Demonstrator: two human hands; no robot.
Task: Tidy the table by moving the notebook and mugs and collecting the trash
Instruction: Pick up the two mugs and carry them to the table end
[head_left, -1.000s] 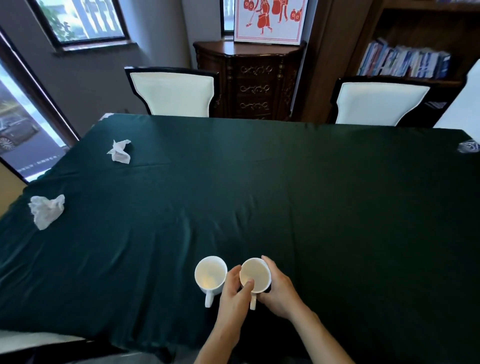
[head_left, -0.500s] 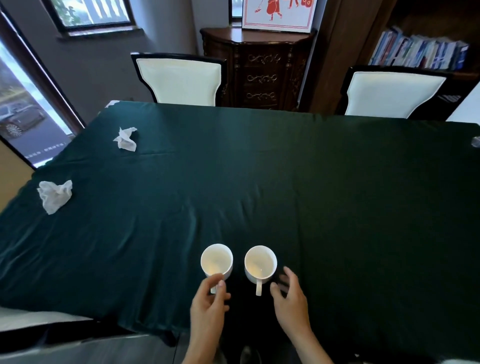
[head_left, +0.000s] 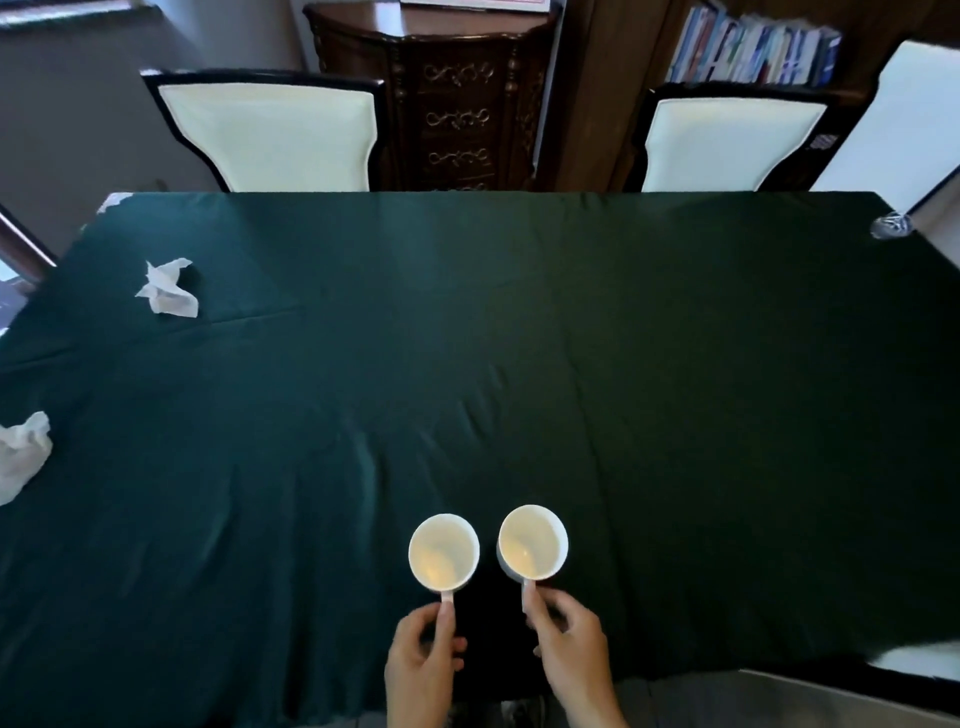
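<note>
Two white mugs stand upright near the front edge of the table (head_left: 519, 338), just beside each other with a narrow gap, handles pointing toward the person.
- Left hand (head_left: 423, 662): thumb and fingers pinch the handle of the left mug (head_left: 443, 552).
- Right hand (head_left: 571, 654): fingers curled on the handle of the right mug (head_left: 533, 543).
- Both mugs look empty, though I cannot rule out dregs.
- Trash not yet collected: a crumpled tissue (head_left: 169, 288) far left, and a second crumpled tissue (head_left: 21, 457) at the left edge.
- A small silvery scrap (head_left: 891, 227) lies at the far right corner; I cannot tell what it is.
- The notebook is not identifiable in this view.

Risks, as judged from here:
- Each hold is at the handle only. If a mug is lifted this way it may swing or tip about the pinch and slip free.
- The gap between the mugs is slim, so any inward drift of either hand would knock rim against rim.
- The tablecloth (head_left: 363, 467) is loose and creased. Dragging a mug instead of lifting it could bunch the cloth and topple that mug or the other one.
- The front edge is close, so a pull toward the body could take a mug off the table.
</note>
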